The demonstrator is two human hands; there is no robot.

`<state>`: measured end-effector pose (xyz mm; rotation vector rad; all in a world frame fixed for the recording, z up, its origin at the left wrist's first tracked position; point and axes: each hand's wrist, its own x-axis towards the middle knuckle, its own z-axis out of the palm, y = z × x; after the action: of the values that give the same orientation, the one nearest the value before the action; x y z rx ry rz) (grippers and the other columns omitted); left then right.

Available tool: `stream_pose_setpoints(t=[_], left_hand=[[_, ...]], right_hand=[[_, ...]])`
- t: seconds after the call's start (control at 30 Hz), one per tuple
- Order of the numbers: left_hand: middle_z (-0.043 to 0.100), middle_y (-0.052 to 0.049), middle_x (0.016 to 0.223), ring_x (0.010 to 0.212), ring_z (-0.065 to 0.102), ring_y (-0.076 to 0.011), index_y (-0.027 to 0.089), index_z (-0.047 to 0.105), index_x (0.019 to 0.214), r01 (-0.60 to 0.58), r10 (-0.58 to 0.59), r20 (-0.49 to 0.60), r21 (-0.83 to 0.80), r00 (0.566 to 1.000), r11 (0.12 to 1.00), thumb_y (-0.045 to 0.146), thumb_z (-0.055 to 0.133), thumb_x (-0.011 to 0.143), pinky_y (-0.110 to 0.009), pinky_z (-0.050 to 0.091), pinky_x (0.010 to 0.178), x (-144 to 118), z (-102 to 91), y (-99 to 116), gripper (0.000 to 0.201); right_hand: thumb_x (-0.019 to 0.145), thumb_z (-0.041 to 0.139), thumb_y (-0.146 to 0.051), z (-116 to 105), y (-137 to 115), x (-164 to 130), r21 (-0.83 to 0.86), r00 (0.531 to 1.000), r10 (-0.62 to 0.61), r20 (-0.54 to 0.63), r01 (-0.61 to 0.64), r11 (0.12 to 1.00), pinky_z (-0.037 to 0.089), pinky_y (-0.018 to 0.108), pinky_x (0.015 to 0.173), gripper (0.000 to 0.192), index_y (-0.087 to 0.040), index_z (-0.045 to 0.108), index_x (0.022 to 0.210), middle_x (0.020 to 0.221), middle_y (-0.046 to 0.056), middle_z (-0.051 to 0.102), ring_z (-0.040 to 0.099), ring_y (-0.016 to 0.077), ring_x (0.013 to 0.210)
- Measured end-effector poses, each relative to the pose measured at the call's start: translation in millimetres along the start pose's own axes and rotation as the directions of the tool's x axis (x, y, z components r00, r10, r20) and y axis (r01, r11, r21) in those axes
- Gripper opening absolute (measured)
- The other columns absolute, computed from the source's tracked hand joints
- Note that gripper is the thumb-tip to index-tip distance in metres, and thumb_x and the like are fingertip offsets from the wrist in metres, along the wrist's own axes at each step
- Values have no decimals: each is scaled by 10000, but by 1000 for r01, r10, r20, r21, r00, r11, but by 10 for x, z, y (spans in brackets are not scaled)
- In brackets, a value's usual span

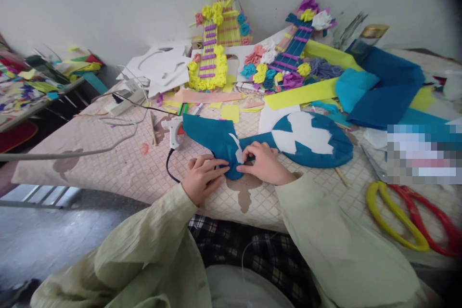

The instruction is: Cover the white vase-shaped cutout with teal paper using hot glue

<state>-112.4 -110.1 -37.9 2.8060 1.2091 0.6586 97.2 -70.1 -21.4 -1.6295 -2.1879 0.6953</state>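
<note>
Pressing down with both hands, the person works a blue felt piece (216, 137) at the near edge of the table (119, 163).

Left hand (202, 176): fingers (216, 166) close together and flat, pinching the lower tip of the felt against the tabletop.
Right hand (264, 162): fingers curled narrow, bearing on the same tip from the other side. The two sets of fingertips all but meet.

Blue felt piece: one. It runs up and away from the fingers to the left; a narrower neck leads right from the fingertips to a round shape (310, 139), white card partly covered in blue, so the long axis of the whole lies left to right, just beyond the fingers. Both hands are equally near; the right hand is closer to the round end.

Glue gun (174, 131): one, white, just beyond the left hand's fingers, its black cord trailing back toward the wrist.
Scissors: two pairs, one yellow-handled (393, 216), one red-handled (429, 224), well off to the right of the right hand.
Decorated guitar shapes with paper flowers: two (212, 57) (288, 53), far beyond the fingers, against the wall.
Loose blue fabric (386, 86): one heap, far right.
</note>
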Motion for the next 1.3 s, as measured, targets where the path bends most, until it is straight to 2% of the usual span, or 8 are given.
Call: stream_pose_setpoints(t=[0.17, 0.27, 0.33, 0.43, 0.53, 0.73, 1.0, 1.3], left_hand=[[452, -73, 1315, 1117, 391, -252, 225, 462, 1245, 44, -28, -115, 138, 993, 989, 268, 476, 823, -406, 295, 921, 239, -191, 5, 424], [390, -144, 1357, 1205, 322, -318, 169, 282, 1357, 34, -35, 4, 205, 999, 978, 490, 553, 726, -450, 219, 937, 559, -326, -61, 758], [556, -144, 1184, 1138, 399, -327, 161, 323, 1338, 13, -49, 174, 203, 983, 979, 597, 614, 607, -438, 223, 912, 792, -383, -153, 899], [666, -65, 825, 828, 554, -247, 215, 616, 1052, 11, -108, 509, 190, 854, 982, 650, 665, 471, -356, 282, 798, 1055, -392, -305, 728], [638, -10, 671, 665, 538, -164, 205, 675, 724, -10, -110, 666, 173, 738, 985, 561, 707, 481, -295, 286, 704, 1157, -328, -423, 433], [600, 23, 686, 619, 491, -88, 158, 561, 618, -122, 244, 663, -226, 708, 966, 289, 686, 601, -196, 302, 584, 1172, -194, -557, 181], [579, 47, 672, 583, 485, -85, 194, 597, 886, -45, 219, 707, -256, 672, 966, 283, 730, 570, -176, 319, 556, 1153, -165, -451, 354], [520, 77, 502, 498, 430, -70, 190, 590, 533, -47, 390, 697, -457, 601, 888, 188, 752, 497, -180, 307, 525, 1363, -35, -483, 165]], right_hand=[[638, 668, -436, -1, 4, 0, -2, 1000, -4, -3, 4, 1000, 213, 293, 679, 246, -215, 574, 691, 819, 3, 542, 442, 197, 874], [632, 671, -440, 7, 9, -2, 5, 1000, -11, -14, 11, 1000, 212, 290, 670, 253, -213, 578, 695, 810, 6, 543, 442, 198, 866], [628, 674, -430, 17, 19, -2, 9, 999, -23, -25, 23, 1000, 213, 289, 672, 246, -211, 579, 689, 808, 7, 543, 442, 196, 859], [614, 681, -425, 36, 46, 3, 12, 998, -40, -38, 40, 999, 213, 286, 674, 246, -211, 584, 686, 807, 9, 543, 442, 195, 850], [609, 682, -435, 48, 63, 8, 11, 998, -42, -43, 43, 999, 211, 283, 673, 253, -214, 590, 691, 815, 10, 543, 441, 199, 858], [624, 682, -425, 22, 29, 0, -10, 999, -29, -17, 28, 1000, 213, 285, 679, 240, -214, 590, 691, 842, 12, 542, 441, 198, 872], [627, 680, -424, 17, 22, -2, -14, 1000, -20, -12, 20, 1000, 217, 285, 675, 240, -211, 590, 693, 847, 15, 541, 442, 193, 861], [621, 682, -411, 34, 48, 6, -4, 998, -50, -29, 50, 999, 227, 295, 682, 228, -209, 596, 683, 836, 15, 545, 436, 197, 858]])
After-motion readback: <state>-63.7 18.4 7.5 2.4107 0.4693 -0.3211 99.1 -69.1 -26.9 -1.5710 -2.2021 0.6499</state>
